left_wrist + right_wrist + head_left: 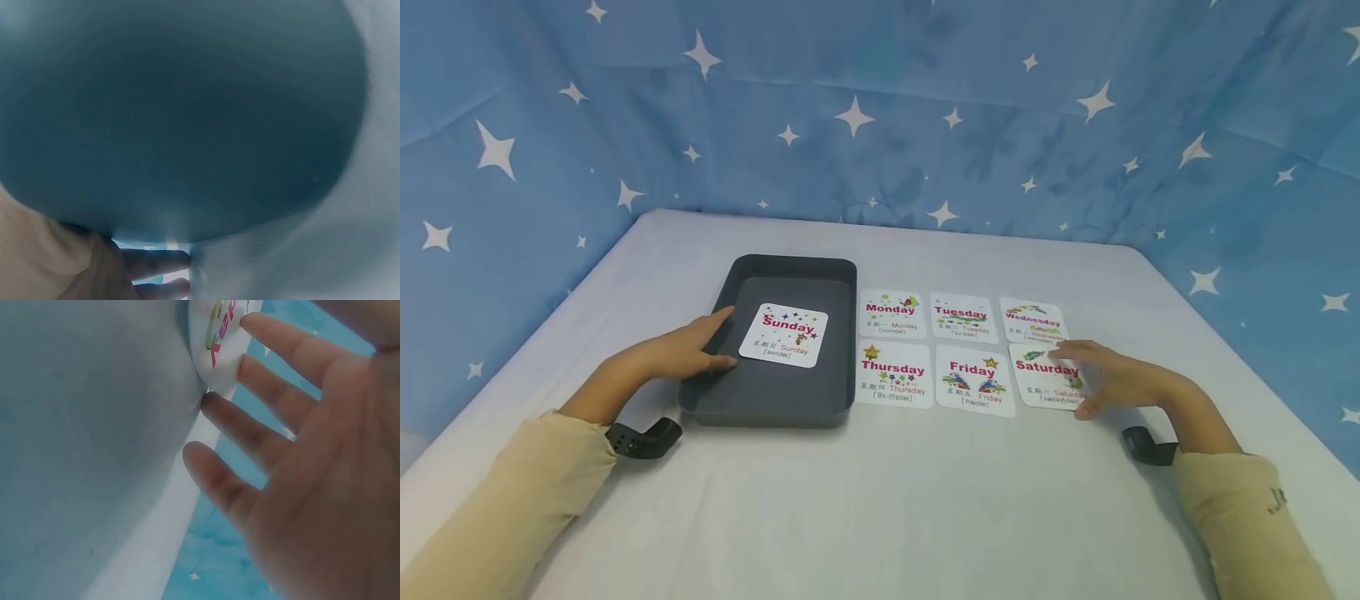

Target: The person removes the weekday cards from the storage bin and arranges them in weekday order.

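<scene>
A dark grey tray (775, 396) lies on the left of the table, with a white Sunday card (786, 335) inside it. My left hand (673, 346) rests at the tray's left rim, thumb and forefinger extended over it; a dark surface fills most of the left wrist view. Over the right edge of the Saturday card (1045, 379) is my right hand (1112, 379), its fingers spread and fairly straight. Whether its fingertips press the card cannot be told. The right wrist view shows these fingers (250, 434) apart, holding nothing.
Between tray and right hand lie the Monday card (891, 314), Tuesday card (964, 317), Wednesday card (1032, 320), Thursday card (895, 375) and Friday card (975, 379), in two rows. A white cloth covers the table (880, 500). Behind hangs a blue curtain (880, 167) with white stars.
</scene>
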Tool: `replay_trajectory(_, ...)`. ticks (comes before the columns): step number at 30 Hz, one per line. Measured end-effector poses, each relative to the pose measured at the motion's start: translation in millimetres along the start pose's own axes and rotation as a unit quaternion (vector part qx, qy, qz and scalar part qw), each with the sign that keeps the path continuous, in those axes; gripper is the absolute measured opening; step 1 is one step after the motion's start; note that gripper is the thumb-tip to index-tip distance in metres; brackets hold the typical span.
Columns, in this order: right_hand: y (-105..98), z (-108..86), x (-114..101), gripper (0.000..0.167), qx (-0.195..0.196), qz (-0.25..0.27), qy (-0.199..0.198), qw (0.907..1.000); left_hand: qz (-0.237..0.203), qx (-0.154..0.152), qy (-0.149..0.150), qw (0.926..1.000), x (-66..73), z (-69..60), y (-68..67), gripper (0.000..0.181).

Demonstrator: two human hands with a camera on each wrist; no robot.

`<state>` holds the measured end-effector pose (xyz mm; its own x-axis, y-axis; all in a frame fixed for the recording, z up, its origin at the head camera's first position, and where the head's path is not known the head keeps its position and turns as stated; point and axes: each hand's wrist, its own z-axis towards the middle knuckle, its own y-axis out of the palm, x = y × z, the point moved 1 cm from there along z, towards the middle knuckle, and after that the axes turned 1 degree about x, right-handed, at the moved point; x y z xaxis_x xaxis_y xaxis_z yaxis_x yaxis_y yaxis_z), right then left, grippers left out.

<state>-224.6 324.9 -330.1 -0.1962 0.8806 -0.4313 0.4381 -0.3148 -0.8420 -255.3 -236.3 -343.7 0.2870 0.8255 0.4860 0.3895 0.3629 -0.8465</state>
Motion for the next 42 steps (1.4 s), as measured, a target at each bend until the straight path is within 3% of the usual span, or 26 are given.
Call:
replay_trajectory(7,-4.0,6.8,-1.3,0.095,-0.005,-0.019,-0.012,0.9997,-0.006,0.006,-0.006,0.9999,0.4,-6.7,-3.4,0.086)
replay_trajectory(14,-9.8,15.2,-5.0,0.099,-0.019,-0.012,0.005,0.9997,-0.007,0.007,-0.013,0.9999,-1.5,-7.8,-5.6,0.086)
replay_trajectory(25,-10.3,23.4,-7.2,0.092,-0.016,-0.010,-0.033,0.9993,-0.015,0.010,-0.025,0.9995,-8.3,-12.6,-6.5,0.088)
replay_trajectory(29,-9.2,23.0,-10.0,0.090,0.003,-0.032,-0.034,0.9989,-0.015,0.009,-0.030,0.9994,-9.6,-12.8,-4.6,0.087)
replay_trajectory(34,-11.5,18.7,-13.4,0.086,0.065,-0.038,-0.061,0.9953,-0.017,0.006,-0.027,0.9995,-5.6,-7.6,-3.0,0.084)
replay_trajectory(37,-12.6,22.1,-20.9,0.084,0.075,-0.048,-0.072,0.9934,-0.016,0.005,-0.021,0.9996,-2.4,-4.7,-2.9,0.084)
replay_trajectory(42,-16.0,47.5,-46.1,0.089,0.042,-0.094,-0.054,0.9933,-0.013,-0.001,-0.016,0.9998,1.4,-2.1,-0.4,0.082)
